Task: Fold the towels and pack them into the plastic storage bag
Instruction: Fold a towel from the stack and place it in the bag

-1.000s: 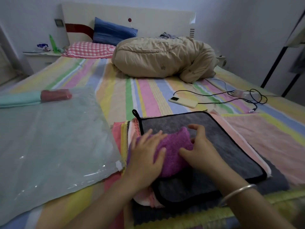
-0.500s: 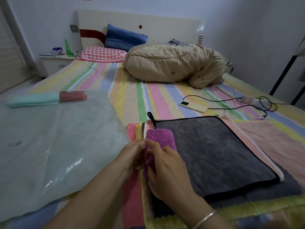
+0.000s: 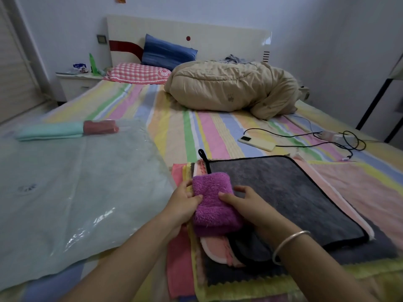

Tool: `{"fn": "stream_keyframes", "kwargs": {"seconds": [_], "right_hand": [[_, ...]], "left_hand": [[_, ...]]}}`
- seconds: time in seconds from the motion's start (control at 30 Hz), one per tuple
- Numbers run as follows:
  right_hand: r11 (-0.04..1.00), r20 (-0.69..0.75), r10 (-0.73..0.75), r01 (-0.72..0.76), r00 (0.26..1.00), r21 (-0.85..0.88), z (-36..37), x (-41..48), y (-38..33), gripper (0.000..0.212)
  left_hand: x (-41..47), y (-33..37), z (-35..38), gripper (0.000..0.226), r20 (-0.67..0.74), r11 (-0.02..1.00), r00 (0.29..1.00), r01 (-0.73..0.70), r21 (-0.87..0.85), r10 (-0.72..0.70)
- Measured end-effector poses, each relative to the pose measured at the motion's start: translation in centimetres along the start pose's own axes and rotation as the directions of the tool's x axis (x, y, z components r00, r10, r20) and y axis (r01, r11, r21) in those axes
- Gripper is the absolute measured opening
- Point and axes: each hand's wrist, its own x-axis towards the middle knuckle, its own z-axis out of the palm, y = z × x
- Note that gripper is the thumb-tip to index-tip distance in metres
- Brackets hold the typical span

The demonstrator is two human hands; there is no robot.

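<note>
Folded purple towel [image 3: 212, 200] lying on left edge of towel stack [image 3: 283, 197], left hand [image 3: 184, 203] gripping its left side, right hand [image 3: 246, 203] pinching its right side, plastic bag [image 3: 76, 186] lying flat to the left.

No lettering is legible. Far beyond the left hand [image 3: 182, 206], a rabbit-face emblem [image 3: 162, 73] marks the checked pillow [image 3: 133, 73]; farther left, print on a blue-and-white packet [image 3: 79, 66] atop the nightstand [image 3: 75, 85] is too small to read.
</note>
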Motion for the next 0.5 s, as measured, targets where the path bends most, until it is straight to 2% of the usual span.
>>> {"fn": "stream_keyframes", "kwargs": {"seconds": [0.1, 0.17, 0.23, 0.3, 0.33, 0.43, 0.5], "right_hand": [[0.975, 0.099, 0.008, -0.029, 0.995, 0.218, -0.4, 0.1, -0.2, 0.069], [0.974, 0.078, -0.001, -0.017, 0.997, 0.226, -1.5, 0.3, -0.4, 0.067], [1.0, 0.042, -0.011, 0.01, 0.999, 0.026, -2.6, 0.1, -0.4, 0.065], [0.967, 0.017, -0.037, 0.04, 0.999, -0.253, -3.0, 0.0, -0.2, 0.064], [0.943, 0.017, -0.063, 0.065, 0.998, -0.325, -2.9, -0.1, 0.0, 0.066], [0.896, 0.05, -0.189, 0.193, 0.981, -0.4, -2.3, -0.3, 0.5, 0.08], [0.849, 0.085, -0.297, 0.304, 0.951, -0.433, -2.1, -0.4, 1.0, 0.085]], "left_hand": [[-0.5, 0.6, -0.5, 0.045, 0.047, 0.997, 0.998, -0.036, -0.064, 0.039], [-0.9, 0.8, -0.5, 0.052, 0.039, 0.998, 0.997, -0.06, -0.033, 0.061], [-1.1, 0.6, -0.2, 0.065, -0.014, 0.975, 0.994, -0.107, 0.197, 0.112], [-1.1, 0.2, 0.1, 0.073, -0.048, 0.876, 0.978, -0.158, 0.455, 0.201], [-1.1, 0.2, 0.3, 0.073, -0.057, 0.836, 0.97, -0.174, 0.521, 0.237], [-1.0, 0.9, 0.7, 0.065, -0.077, 0.79, 0.942, -0.228, 0.569, 0.327], [-0.6, 1.3, 0.6, 0.067, -0.045, 0.793, 0.945, -0.245, 0.558, 0.324]]}}
